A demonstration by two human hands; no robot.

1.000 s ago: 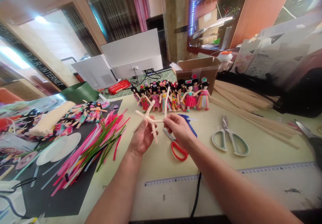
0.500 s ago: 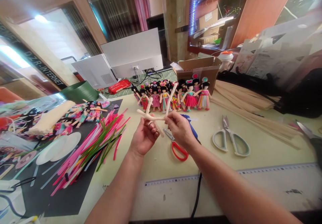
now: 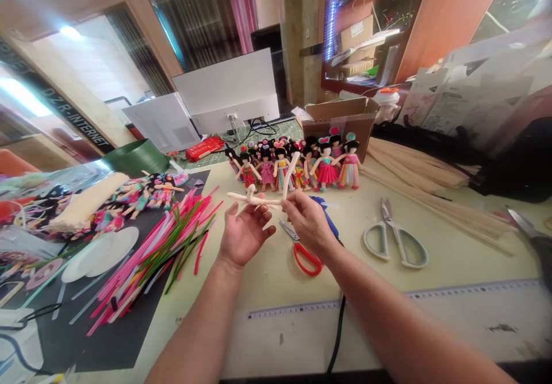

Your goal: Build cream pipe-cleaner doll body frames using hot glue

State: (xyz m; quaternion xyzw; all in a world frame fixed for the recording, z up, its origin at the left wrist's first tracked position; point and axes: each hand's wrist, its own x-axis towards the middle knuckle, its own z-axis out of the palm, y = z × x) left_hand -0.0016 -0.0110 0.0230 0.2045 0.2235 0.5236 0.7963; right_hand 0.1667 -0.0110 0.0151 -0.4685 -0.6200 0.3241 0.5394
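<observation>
My right hand (image 3: 302, 214) pinches one end of a cream pipe-cleaner figure (image 3: 269, 202), just where a long stem bends upward. The figure has a twisted middle and several arms, one of them pointing left. Below its left part my left hand (image 3: 245, 231) is turned palm up with its fingers apart, close to the figure or lightly touching it. Red-handled scissors (image 3: 307, 258) lie beneath my right hand, and a blue tool (image 3: 328, 217) is partly hidden behind it.
Small dolls (image 3: 282, 168) stand in a row before a cardboard box (image 3: 340, 114). Coloured pipe cleaners (image 3: 150, 257) are piled at left. Grey-handled scissors (image 3: 394, 237) and cream strips (image 3: 422, 171) lie at right. A ruler (image 3: 297, 309) runs along the front.
My left hand has let go of the figure and opened its fingers. The figure has turned, its left upright stem now looking shorter, and its long right stem has dipped slightly.
</observation>
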